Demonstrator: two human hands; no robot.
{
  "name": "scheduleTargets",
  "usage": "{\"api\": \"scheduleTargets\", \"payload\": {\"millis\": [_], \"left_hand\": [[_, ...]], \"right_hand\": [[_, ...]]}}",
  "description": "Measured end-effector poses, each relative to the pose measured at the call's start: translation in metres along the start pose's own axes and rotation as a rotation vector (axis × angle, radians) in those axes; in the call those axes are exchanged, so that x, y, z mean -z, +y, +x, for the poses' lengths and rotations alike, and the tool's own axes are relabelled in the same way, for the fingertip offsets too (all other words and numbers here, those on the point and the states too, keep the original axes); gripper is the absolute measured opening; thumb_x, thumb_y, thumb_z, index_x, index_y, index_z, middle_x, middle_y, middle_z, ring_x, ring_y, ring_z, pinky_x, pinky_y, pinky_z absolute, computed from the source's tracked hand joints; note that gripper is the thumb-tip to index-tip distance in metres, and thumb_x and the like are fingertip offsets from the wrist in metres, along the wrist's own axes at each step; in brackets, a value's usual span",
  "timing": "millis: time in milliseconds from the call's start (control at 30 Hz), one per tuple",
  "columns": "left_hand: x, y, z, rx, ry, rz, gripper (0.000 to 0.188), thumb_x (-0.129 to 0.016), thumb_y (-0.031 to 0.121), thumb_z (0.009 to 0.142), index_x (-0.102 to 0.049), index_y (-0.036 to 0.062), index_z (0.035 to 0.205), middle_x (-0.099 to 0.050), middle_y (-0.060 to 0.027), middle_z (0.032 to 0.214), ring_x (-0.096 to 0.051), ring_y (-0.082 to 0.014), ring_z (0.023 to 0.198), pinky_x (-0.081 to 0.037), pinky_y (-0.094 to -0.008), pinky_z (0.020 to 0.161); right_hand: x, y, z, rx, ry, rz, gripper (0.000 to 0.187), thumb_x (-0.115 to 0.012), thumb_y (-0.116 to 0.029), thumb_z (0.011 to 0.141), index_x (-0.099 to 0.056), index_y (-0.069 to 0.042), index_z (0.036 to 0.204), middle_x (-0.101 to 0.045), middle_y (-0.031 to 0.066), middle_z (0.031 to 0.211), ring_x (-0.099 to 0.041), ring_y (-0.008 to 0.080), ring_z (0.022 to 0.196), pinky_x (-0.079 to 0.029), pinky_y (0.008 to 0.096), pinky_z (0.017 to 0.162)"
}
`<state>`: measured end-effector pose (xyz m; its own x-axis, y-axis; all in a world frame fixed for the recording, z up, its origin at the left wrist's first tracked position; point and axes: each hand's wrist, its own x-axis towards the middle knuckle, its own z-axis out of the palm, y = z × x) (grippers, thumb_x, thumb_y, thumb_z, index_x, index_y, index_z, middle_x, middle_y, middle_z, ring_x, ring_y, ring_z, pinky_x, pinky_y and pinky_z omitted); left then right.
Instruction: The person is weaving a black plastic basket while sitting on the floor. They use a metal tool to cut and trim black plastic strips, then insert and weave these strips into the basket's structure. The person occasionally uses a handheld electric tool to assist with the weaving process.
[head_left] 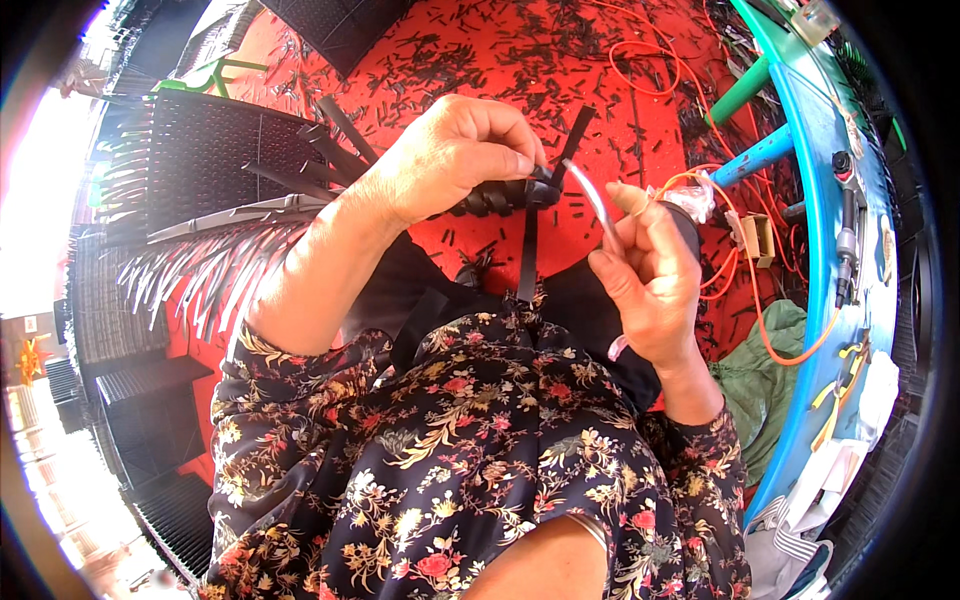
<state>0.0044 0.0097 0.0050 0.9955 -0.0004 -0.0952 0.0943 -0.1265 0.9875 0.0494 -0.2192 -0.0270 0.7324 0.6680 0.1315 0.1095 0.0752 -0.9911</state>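
Observation:
My left hand (465, 155) reaches across my lap, its thumb and fingertips pinched on a black flat strip at the end of a braided black piece (490, 198). From that end one loose strip (577, 140) sticks up, and another long strip (529, 255) hangs down toward my shirt. Just to the right, my right hand (650, 265) is closed on a thin, shiny, slightly curved tool (593, 198). The tool's tip points up and left, close to the braided end; I cannot tell whether they touch. Part of the braid is hidden behind my left hand.
Black strip scraps litter the red floor (440, 60). A black woven panel (215, 150) with fringed strip ends stands at left. On the right, a blue table (805, 250) bears a dark hand tool (848, 230). An orange hose (765, 330) loops down beside a small cardboard box (758, 240) and green cloth (775, 370).

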Motion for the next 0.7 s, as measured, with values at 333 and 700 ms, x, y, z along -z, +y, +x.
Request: {"api": "scheduleTargets", "payload": {"millis": [333, 700], "left_hand": [[-0.001, 0.001, 0.0, 0.031, 0.017, -0.03, 0.006, -0.061, 0.005, 0.082, -0.062, -0.0004, 0.08, -0.06, -0.0034, 0.086, -0.052, -0.0068, 0.075, -0.041, -0.0205, 0.069], [0.001, -0.002, -0.001, 0.061, -0.025, -0.103, 0.007, -0.062, 0.005, 0.08, -0.06, -0.0006, 0.077, -0.059, -0.004, 0.083, -0.052, -0.0072, 0.072, -0.041, -0.0213, 0.065]], "right_hand": [[0.011, -0.012, 0.013, 0.432, -0.064, -0.504, 0.028, -0.057, 0.002, 0.086, -0.055, 0.004, 0.114, -0.064, 0.0146, 0.096, -0.064, 0.0217, 0.08, -0.05, 0.029, 0.073], [0.006, -0.018, 0.005, 0.473, -0.076, -0.779, 0.037, -0.063, 0.001, 0.079, -0.06, -0.006, 0.115, -0.046, 0.009, 0.069, -0.055, 0.0274, 0.055, -0.043, 0.0377, 0.049]]}}
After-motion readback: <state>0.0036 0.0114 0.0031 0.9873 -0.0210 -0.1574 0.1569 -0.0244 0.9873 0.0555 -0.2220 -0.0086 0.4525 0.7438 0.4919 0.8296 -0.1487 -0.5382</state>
